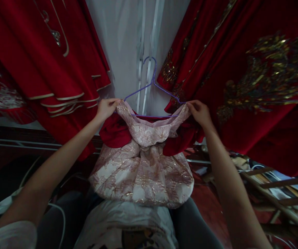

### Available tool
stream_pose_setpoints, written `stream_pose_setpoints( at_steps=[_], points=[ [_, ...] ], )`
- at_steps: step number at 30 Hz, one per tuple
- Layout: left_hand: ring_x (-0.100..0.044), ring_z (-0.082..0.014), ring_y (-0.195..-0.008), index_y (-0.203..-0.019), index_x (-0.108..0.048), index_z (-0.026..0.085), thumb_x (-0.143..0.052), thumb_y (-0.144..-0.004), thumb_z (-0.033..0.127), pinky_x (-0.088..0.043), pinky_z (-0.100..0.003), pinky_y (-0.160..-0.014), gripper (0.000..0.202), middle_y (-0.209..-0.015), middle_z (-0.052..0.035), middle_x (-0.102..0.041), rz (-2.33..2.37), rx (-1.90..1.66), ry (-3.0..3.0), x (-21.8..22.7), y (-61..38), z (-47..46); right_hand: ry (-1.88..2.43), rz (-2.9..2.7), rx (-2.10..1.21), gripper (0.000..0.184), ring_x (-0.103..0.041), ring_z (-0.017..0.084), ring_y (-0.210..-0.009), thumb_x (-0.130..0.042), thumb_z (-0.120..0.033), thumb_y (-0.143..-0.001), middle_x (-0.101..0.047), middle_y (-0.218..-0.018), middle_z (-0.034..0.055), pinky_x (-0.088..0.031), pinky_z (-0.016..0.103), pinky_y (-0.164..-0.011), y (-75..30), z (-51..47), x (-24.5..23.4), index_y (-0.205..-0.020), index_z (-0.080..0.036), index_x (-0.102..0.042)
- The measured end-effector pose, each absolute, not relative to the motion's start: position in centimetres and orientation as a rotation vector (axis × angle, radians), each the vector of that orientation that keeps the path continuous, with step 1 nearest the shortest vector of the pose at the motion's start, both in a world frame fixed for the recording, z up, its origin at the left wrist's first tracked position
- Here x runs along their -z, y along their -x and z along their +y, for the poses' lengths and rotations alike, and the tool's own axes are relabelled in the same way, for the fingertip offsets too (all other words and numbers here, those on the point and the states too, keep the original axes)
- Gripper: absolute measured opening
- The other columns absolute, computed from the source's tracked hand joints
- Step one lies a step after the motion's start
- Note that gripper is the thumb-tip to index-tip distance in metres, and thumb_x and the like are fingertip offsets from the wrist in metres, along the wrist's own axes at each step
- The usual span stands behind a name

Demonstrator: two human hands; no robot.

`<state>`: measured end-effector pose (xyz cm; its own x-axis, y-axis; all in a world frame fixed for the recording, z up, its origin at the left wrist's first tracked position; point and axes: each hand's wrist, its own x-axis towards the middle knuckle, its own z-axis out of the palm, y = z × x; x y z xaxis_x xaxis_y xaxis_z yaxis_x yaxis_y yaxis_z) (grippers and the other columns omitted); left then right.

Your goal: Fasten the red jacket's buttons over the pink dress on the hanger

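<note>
A small pink and gold brocade dress (143, 173) with dark red puffed sleeves (115, 133) hangs on a purple wire hanger (152, 74) in front of me. My left hand (107, 108) pinches the dress's left shoulder strap at the hanger's end. On the other side, my right hand (199, 110) grips the right shoulder strap in the same way. The hanger's hook points up and its lower bar shows across the neckline. The skirt spreads down toward my lap. Parts of the fingertips are hidden by the fabric.
Red garments with pale trim (68, 93) hang at the left. More red garments with gold sequins (275, 76) hang at the right. A pale panel with metal strips (123, 41) stands behind the hanger. A wooden rack (270, 171) is at lower right, and a white cable (63, 214) is at lower left.
</note>
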<state>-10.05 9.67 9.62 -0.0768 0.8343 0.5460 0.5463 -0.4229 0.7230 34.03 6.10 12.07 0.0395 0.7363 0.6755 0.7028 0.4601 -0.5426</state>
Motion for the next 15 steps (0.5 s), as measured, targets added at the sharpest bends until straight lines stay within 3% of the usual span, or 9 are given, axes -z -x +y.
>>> stream_pose_setpoints(
  at_steps=[6, 15],
  points=[
    [-0.068, -0.0183, -0.09, -0.1, -0.068, 0.012, -0.047, -0.083, 0.032, -0.052, -0.025, -0.08, 0.035, -0.102, -0.0102, -0.072, 1.664, -1.478, -1.857, -8.8, 11.1, 9.1, 1.25, -1.634, 0.047, 0.033, -0.068, 0.021, -0.088, -0.051, -0.041, -0.089, -0.073, -0.099, 0.0093, -0.052, 0.034, -0.08, -33.8, 4.0, -11.8, -0.102, -0.017, -0.069],
    [-0.07, -0.023, -0.086, -0.091, -0.071, 0.015, -0.05, -0.075, 0.028, -0.053, -0.029, -0.077, 0.029, -0.093, -0.0096, -0.074, 1.888, -1.154, -1.871, -5.8, 14.2, 6.3, 1.269, -1.444, 0.119, 0.035, -0.068, 0.021, -0.099, -0.044, -0.04, -0.093, -0.07, -0.109, 0.0116, -0.053, 0.035, -0.086, -31.9, 0.8, -7.6, -0.117, -0.02, -0.06]
  ],
)
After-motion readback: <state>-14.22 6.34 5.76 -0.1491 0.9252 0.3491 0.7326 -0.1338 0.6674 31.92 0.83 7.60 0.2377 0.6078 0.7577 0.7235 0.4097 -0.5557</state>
